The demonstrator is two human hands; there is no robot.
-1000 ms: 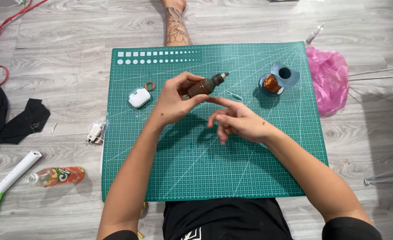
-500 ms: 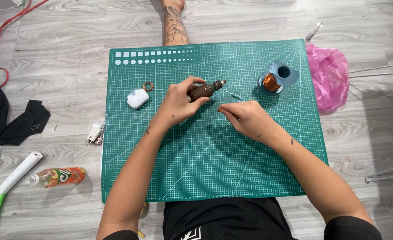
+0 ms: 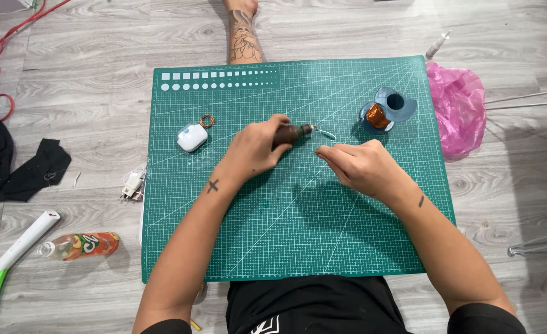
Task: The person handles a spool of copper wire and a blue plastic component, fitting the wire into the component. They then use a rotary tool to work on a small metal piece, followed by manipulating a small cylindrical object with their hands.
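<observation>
1. While the person sits on the floor behind the green mat [image 3: 298, 235], both hands work near its middle, a little toward the far edge.
2. Left hand [image 3: 255, 148]: fingers curled and pressed together round a dark brown tool [image 3: 289, 133]. The tool lies almost level, low over the mat; whether it touches the mat I cannot tell. Its metal tip points toward the right hand.
3. Right hand [image 3: 357, 164]: thumb and forefinger drawn together at the fingertips, just beside the tool's tip. A thin pale wire [image 3: 328, 132] loops from the tip toward that pinch. Whether the fingers actually grip the wire cannot be told; it is too fine. The other fingers are folded under.
4. The two hands are near each other but apart, with the tool's tip between them.
5. Spool [image 3: 385, 111]: blue, wound with copper wire, on the mat beyond the right hand, toward the far right corner.
6. White case [image 3: 192, 137]: small, rounded, on the mat to the left of the left hand, a small brown ring [image 3: 207, 120] just beside it.
7. Pink bag [image 3: 459, 105]: crumpled, off the mat's right edge.
8. Off the mat's left edge: a white plug [image 3: 131, 184], a plastic bottle [image 3: 79, 245] lying on its side, black cloth [image 3: 20, 167].
9. A tattooed leg [image 3: 244, 34] stretches beyond the mat's far edge.
</observation>
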